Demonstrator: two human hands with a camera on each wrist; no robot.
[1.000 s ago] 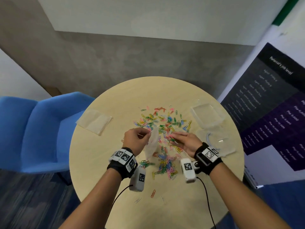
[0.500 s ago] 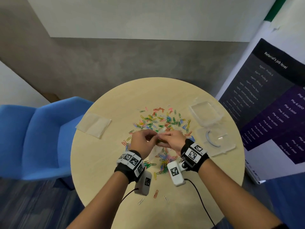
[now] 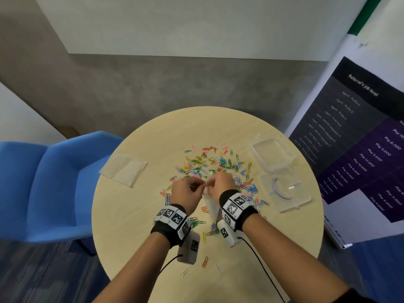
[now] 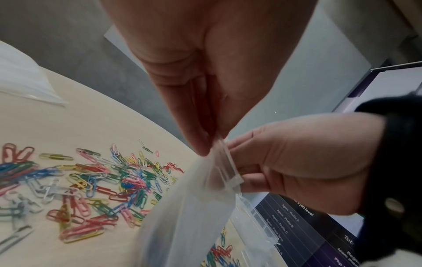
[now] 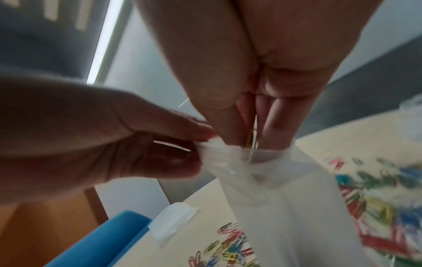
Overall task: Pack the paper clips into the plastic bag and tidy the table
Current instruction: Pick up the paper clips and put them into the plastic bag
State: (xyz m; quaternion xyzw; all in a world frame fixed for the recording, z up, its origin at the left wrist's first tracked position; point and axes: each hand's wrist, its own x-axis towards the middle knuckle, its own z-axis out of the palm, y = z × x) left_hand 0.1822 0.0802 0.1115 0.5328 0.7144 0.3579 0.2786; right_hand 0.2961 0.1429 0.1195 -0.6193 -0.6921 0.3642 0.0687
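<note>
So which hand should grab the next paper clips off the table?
Probably the right hand. Its fingertips are at the plastic bag's mouth feeding clips in, so it can let go. The left hand pinches the bag's rim and holds it up; the paper clips lie just beyond both hands.

Head view overhead, wide; wrist views close, upward, sharing table [image 3: 135, 215].
</note>
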